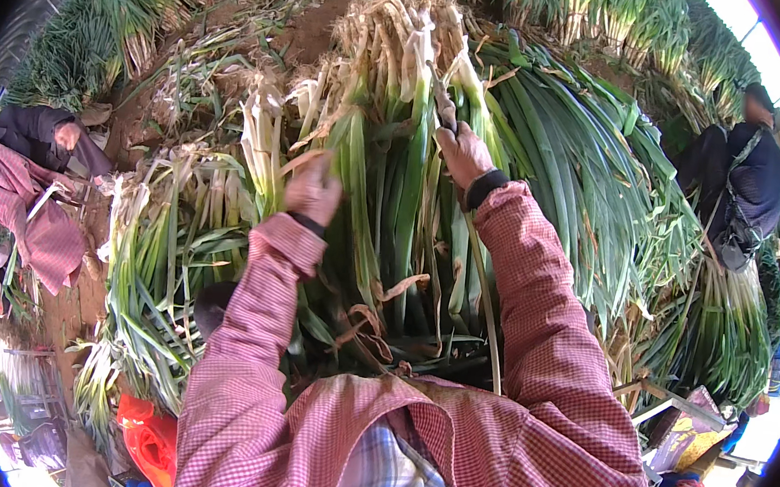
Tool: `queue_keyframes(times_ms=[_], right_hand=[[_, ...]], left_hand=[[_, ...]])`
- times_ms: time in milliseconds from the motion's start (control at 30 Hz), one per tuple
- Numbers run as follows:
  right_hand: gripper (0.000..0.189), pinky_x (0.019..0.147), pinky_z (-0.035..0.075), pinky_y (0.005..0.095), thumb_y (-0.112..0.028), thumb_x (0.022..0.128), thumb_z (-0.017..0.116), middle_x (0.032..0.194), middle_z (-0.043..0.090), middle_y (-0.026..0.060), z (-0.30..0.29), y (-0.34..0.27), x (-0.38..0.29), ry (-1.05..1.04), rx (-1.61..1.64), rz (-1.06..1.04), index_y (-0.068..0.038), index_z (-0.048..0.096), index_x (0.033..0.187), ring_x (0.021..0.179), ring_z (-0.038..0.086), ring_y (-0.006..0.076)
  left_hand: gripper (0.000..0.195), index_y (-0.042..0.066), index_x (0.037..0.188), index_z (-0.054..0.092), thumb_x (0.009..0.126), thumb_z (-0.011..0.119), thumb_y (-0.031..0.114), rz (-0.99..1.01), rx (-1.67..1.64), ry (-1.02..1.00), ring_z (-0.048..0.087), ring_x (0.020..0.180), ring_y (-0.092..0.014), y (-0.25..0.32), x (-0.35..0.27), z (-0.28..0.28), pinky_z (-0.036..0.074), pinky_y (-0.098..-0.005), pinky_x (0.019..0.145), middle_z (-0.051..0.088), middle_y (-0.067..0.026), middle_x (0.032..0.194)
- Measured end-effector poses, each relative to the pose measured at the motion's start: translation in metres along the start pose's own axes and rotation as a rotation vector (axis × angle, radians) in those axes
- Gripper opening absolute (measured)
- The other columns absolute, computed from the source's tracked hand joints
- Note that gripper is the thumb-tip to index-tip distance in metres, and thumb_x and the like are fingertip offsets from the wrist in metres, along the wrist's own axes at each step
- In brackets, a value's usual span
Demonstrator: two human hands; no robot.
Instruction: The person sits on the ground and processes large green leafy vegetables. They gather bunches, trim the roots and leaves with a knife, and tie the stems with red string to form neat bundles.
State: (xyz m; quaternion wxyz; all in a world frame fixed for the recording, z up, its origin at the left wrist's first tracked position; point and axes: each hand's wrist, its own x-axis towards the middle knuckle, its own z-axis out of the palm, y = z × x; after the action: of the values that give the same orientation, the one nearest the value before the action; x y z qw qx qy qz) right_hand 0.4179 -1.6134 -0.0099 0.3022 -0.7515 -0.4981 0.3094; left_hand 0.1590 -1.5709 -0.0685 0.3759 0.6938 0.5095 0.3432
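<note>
A large pile of green onions (408,196) lies before me, with pale roots (383,24) away from me and green leaves towards my lap. My right hand (465,156) grips the dark handle of a small hand tool (445,104) that looks like a knife. Its thin tip points away, among the white stalks. Over the pile's left part is my left hand (314,190), blurred, with its fingers curled. Tan, dry leaf sheath (303,162) shows beside these fingers; whether they hold it is unclear. Trimmed white stalks (260,129) lie just left of that hand.
More green onions (174,223) are heaped at my left, and long leaves (574,162) spread at my right. Tied bundles (616,19) stand along the back. People work at the left (31,202) and right (742,172). A red plastic bag (149,439) lies near my left side.
</note>
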Motion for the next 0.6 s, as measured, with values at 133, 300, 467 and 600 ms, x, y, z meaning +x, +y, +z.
queue_keyframes(times_ms=[133,300,467,600], right_hand=[[0.058,0.084,0.052,0.0397,-0.016,0.091,0.033,0.118,0.057,0.0254,0.011,-0.041,0.031,-0.003,0.053,-0.148,-0.021,0.021,0.147,0.090,0.063,0.0311],[0.035,0.080,0.049,0.0397,-0.033,0.093,0.041,0.100,0.061,0.0173,0.010,0.013,0.158,0.123,-0.308,-0.257,-0.009,0.048,0.118,0.086,0.062,0.0292],[0.055,0.072,0.048,0.0433,-0.047,0.088,0.037,0.080,0.063,0.0246,0.014,0.016,0.172,0.206,-0.219,-0.168,0.002,0.061,0.093,0.078,0.062,0.0369],[0.044,0.074,0.045,0.0453,-0.041,0.091,0.034,0.086,0.059,0.0256,0.034,0.031,0.135,0.228,-0.388,-0.511,-0.004,0.056,0.101,0.082,0.060,0.0365]], left_hand=[[0.062,0.011,0.134,0.044,0.080,0.067,0.029,0.253,0.436,-0.117,0.059,0.107,-0.030,0.049,0.017,0.044,0.048,-0.0396,0.093,0.057,-0.0182,0.121],[0.076,0.008,0.144,0.021,0.085,0.061,0.033,0.037,0.733,-0.209,0.062,0.098,-0.033,0.070,0.043,0.106,0.051,-0.0406,0.087,0.058,-0.0219,0.116],[0.065,0.006,0.142,0.029,0.085,0.055,0.025,0.103,0.600,-0.155,0.066,0.082,-0.031,0.044,0.030,0.090,0.052,-0.0413,0.074,0.064,-0.0217,0.091],[0.065,0.009,0.142,0.031,0.083,0.054,0.021,0.031,0.399,-0.076,0.064,0.081,-0.037,0.029,0.017,0.073,0.050,-0.0456,0.075,0.064,-0.0245,0.091]])
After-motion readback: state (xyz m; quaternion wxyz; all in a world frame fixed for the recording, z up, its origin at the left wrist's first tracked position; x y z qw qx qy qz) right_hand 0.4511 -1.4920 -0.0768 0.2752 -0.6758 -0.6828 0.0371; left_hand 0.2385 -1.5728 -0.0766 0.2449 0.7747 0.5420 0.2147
